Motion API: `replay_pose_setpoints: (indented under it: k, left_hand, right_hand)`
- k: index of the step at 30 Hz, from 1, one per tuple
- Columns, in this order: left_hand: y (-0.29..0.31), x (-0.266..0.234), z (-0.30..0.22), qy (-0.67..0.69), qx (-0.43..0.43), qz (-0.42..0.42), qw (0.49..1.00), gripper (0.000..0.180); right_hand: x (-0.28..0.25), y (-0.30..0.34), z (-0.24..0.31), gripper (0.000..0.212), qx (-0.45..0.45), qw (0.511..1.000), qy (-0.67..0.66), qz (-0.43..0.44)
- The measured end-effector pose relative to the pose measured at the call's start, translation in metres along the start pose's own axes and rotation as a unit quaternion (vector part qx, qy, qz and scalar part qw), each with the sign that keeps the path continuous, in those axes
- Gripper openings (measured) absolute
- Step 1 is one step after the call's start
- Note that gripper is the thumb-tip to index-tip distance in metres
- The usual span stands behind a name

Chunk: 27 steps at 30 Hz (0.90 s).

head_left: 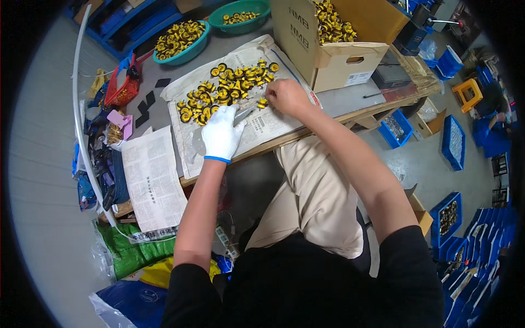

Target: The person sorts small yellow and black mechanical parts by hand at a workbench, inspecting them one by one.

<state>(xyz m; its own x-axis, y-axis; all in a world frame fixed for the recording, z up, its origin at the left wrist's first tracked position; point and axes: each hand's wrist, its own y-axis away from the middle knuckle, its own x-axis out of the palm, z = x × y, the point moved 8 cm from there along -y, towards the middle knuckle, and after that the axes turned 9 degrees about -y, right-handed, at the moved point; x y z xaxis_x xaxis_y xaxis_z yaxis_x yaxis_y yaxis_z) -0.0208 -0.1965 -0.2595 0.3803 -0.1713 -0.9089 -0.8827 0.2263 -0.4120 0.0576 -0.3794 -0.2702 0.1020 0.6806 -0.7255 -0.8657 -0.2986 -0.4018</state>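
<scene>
My left hand, in a white glove with a blue cuff, is closed beside the pile of small yellow-and-black wheel-like parts. From its fingers a grey pointed blade juts to the right, low over the newspaper. My bare right hand has its fingers curled together at the pile's right side. A single yellow-and-black part is right by those fingertips. What the right fingers pinch, if anything, is hidden.
Teal basins of the same parts stand at the back. An open cardboard box with more of them is at the back right. On the left are black flat pieces, a red basket and another newspaper sheet. Blue crates sit on the floor.
</scene>
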Motion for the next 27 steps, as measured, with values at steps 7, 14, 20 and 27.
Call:
replay_pose_setpoints:
  k: [7, 14, 20, 27]
  left_hand:
    - [0.014, 0.004, -0.01, -0.054, 0.009, -0.098, 0.994, 0.05]
    - [0.012, 0.003, -0.016, -0.053, 0.019, -0.115, 0.992, 0.049]
    - [0.013, 0.004, -0.012, -0.065, 0.016, -0.099, 0.993, 0.041]
    - [0.01, 0.007, -0.014, -0.045, 0.028, -0.129, 0.99, 0.041]
  right_hand:
    - [-0.008, 0.013, -0.003, 0.015, 0.03, 0.991, -0.132, -0.024]
    - [0.001, 0.009, -0.004, 0.014, -0.047, 0.995, -0.093, 0.007]
    - [0.0, 0.018, -0.005, 0.009, 0.02, 0.992, -0.122, 0.021]
    - [-0.006, 0.025, -0.003, 0.009, 0.0, 0.994, -0.112, 0.003]
